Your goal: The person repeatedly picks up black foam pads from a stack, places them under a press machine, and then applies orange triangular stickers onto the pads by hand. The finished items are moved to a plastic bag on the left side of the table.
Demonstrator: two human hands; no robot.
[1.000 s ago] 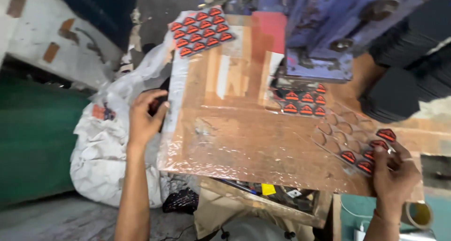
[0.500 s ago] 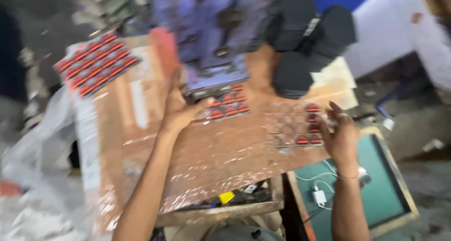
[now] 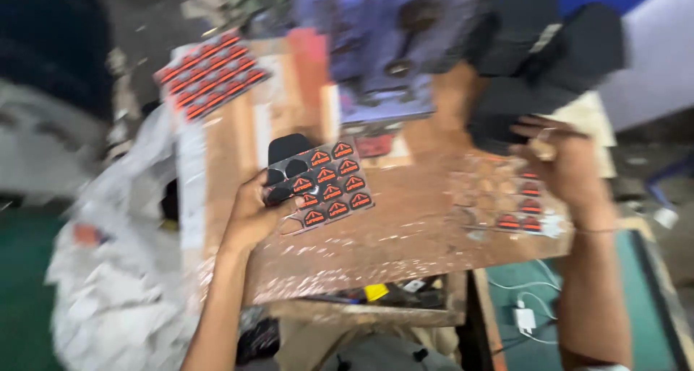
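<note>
Head view: a sheet of red-and-black badges [image 3: 327,187] is pinched at its left edge by the left hand [image 3: 249,216], thumb on top and fingers curled beneath, and is held just above the copper-brown foil-covered worktable [image 3: 390,234]. Several dark, blank cells show at the gripped end, so the sheet is judged to be partly used. The right hand [image 3: 567,170] is seen with fingers loosely spread over a clear, mostly emptied backing sheet [image 3: 506,197], on which a few red badges remain; whether anything is pinched there cannot be told, as the frame is blurred. The step in hand is judged to be the handling of badge sheets at the table. Any next move calls for a flat, steady hold, since the sheet is thin and flexible. Another full badge sheet [image 3: 210,73] is seen at the far left corner, dark fabric pieces [image 3: 549,53] at the far right.
</note>
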